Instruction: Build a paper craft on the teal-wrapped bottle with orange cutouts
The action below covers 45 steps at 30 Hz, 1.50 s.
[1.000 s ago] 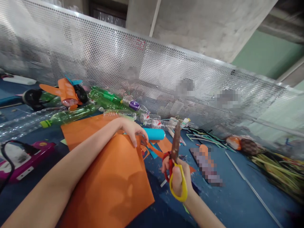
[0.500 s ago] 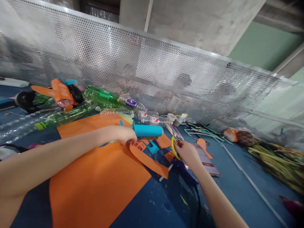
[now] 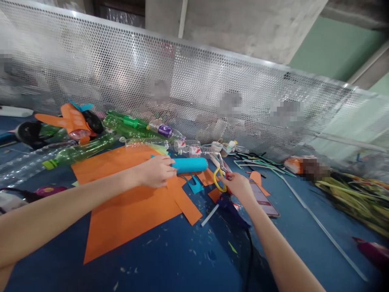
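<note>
- The scissors point(image 3: 223, 165) are low over the blue tabletop point(image 3: 146, 267), blades pointing away from you, beyond the glue gun point(image 3: 232, 211) and left of the phone point(image 3: 264, 198).
- Your right hand point(image 3: 241, 187) has its fingers closed around the red-and-yellow handles; you aren't cutting with that hold.
- They are probably light and stiff, with metal blades that may swing if you pinch only one loop, so take both loops together.
- Your left hand point(image 3: 156, 171) is partly curled at the near end of the blue cylinder point(image 3: 193, 164); you can't tell from here how firmly it holds, if at all.
- That cylinder looks light and likely to roll; its middle seems the steadiest place to hold.
- The orange sheet point(image 3: 121, 227) and orange strip point(image 3: 190, 209) below look thin, bendable and easily creased; lift them by an edge.
</note>
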Available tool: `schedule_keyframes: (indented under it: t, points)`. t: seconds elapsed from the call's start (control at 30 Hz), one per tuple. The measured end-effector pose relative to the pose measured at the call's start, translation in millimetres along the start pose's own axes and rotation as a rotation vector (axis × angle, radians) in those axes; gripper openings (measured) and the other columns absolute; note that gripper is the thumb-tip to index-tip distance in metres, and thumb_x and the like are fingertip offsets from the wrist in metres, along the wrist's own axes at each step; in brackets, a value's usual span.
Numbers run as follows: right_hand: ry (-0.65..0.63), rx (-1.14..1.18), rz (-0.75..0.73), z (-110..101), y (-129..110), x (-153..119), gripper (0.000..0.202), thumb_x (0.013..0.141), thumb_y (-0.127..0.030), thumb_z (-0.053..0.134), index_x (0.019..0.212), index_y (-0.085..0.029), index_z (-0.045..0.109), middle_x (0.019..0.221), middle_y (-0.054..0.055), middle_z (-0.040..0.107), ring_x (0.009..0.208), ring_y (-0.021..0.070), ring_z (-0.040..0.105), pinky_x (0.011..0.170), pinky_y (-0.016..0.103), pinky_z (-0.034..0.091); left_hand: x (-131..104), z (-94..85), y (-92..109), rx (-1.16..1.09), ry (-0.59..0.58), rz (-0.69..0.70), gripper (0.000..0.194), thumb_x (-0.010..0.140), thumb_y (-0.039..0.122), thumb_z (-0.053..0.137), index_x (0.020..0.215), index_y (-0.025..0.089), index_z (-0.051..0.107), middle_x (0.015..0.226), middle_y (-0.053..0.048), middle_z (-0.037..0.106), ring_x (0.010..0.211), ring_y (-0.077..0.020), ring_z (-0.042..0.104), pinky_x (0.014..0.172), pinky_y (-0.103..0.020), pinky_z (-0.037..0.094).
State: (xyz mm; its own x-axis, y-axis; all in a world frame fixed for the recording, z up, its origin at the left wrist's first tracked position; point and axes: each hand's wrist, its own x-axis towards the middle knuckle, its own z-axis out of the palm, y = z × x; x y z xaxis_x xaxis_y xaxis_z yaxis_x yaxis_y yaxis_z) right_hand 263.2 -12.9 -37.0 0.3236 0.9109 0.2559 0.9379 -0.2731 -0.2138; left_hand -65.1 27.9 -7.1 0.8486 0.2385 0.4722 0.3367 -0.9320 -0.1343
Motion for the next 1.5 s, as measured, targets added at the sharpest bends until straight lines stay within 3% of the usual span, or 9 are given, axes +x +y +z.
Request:
schedule_keyframes:
  t: [0.1, 0.2, 0.4, 0.63, 0.73, 1.03, 1.13, 1.27, 1.5]
  points:
    - [0.009, 0.022, 0.002, 1, -5, 0, 0.044, 0.071, -0.058, 0.056, 0.082, -0.016, 0.065, 0.08, 0.011, 0.07, 0.082, 0.0263, 0.064, 0.062, 0.027, 0.039, 6, -10.3, 24, -0.332, 0.108, -0.114, 0.025, 0.069, 0.023, 0.05, 0.09, 0.019, 0.063, 0.091, -0.006, 0.068, 0.095, -0.0246, 0.058, 0.081, -0.039, 0.045]
    - [0.001, 0.035, 0.003, 1, -10, 1, 0.048, 0.072, -0.06, 0.055, 0.085, -0.014, 0.064, 0.084, 0.013, 0.069, 0.082, 0.027, 0.064, 0.062, 0.028, 0.04, 19, -12.7, 48, -0.854, 0.16, -0.51, 0.015, 0.079, 0.027, 0.047, 0.077, 0.018, 0.059, 0.081, -0.002, 0.065, 0.074, -0.0145, 0.06, 0.072, -0.029, 0.047]
    - [-0.084, 0.082, -0.045, 5, -15, 1, 0.038, 0.075, -0.054, 0.054, 0.064, -0.018, 0.064, 0.068, 0.007, 0.068, 0.073, 0.023, 0.065, 0.059, 0.026, 0.04, 34, 8.7, 60, -1.63, 0.132, -0.888, 0.024, 0.066, 0.029, 0.066, 0.079, 0.019, 0.049, 0.079, 0.002, 0.058, 0.061, -0.01, 0.057, 0.061, -0.025, 0.045]
    - [-0.091, 0.149, -0.035, 17, -18, 2, 0.042, 0.075, -0.044, 0.059, 0.102, -0.012, 0.062, 0.082, 0.009, 0.071, 0.086, 0.0224, 0.066, 0.067, 0.026, 0.045, 11, 48.9, 73, -1.018, -0.026, -0.596, 0.013, 0.074, 0.022, 0.06, 0.086, 0.019, 0.058, 0.096, -0.002, 0.062, 0.092, -0.0181, 0.057, 0.083, -0.029, 0.042]
    - [-0.104, 0.179, -0.078, 20, -21, -1, 0.045, 0.079, -0.038, 0.056, 0.117, -0.013, 0.053, 0.084, 0.006, 0.072, 0.083, 0.0178, 0.067, 0.069, 0.024, 0.046, 5, 54.0, 84, -0.871, -0.026, -0.627, 0.02, 0.076, 0.02, 0.055, 0.096, 0.022, 0.055, 0.1, 0.0, 0.062, 0.089, -0.0183, 0.059, 0.081, -0.03, 0.044]
    - [-0.216, -0.014, -0.314, -12, -27, -30, 0.019, 0.082, -0.021, 0.052, 0.097, -0.018, 0.063, 0.101, 0.009, 0.067, 0.099, 0.0218, 0.059, 0.084, 0.029, 0.038, 1, 54.1, 91, -0.732, 0.058, -0.672, 0.017, 0.08, 0.02, 0.051, 0.095, 0.021, 0.06, 0.099, -0.004, 0.064, 0.093, -0.0197, 0.059, 0.085, -0.033, 0.046]
    - [-0.338, -0.117, -0.368, -34, -21, -47, 0.014, 0.075, -0.026, 0.061, 0.087, -0.019, 0.062, 0.091, 0.007, 0.066, 0.087, 0.023, 0.061, 0.07, 0.028, 0.039, 0, 58.9, 91, -0.7, 0.084, -0.668, 0.031, 0.077, 0.016, 0.053, 0.107, 0.021, 0.059, 0.112, -0.006, 0.059, 0.106, -0.0213, 0.054, 0.096, -0.037, 0.04]
    - [-0.516, -0.243, -0.353, -47, -10, -65, 0.029, 0.056, -0.015, 0.073, 0.08, -0.021, 0.059, 0.072, 0.001, 0.064, 0.068, 0.0203, 0.061, 0.052, 0.024, 0.031, -2, 62.6, 95, -0.601, 0.113, -0.584, 0.039, 0.075, 0.007, 0.047, 0.108, 0.025, 0.059, 0.122, -0.007, 0.048, 0.115, -0.022, 0.047, 0.097, -0.039, 0.04]
    - [-0.484, -0.374, -0.245, -45, 2, -72, 0.033, 0.065, -0.014, 0.068, 0.095, -0.013, 0.056, 0.092, 0.014, 0.066, 0.085, 0.0283, 0.064, 0.061, 0.028, 0.038, -2, 48.2, 106, -0.371, 0.065, -0.237, 0.024, 0.086, 0.024, 0.045, 0.103, 0.021, 0.061, 0.098, -0.008, 0.055, 0.097, -0.0214, 0.05, 0.09, -0.037, 0.041]
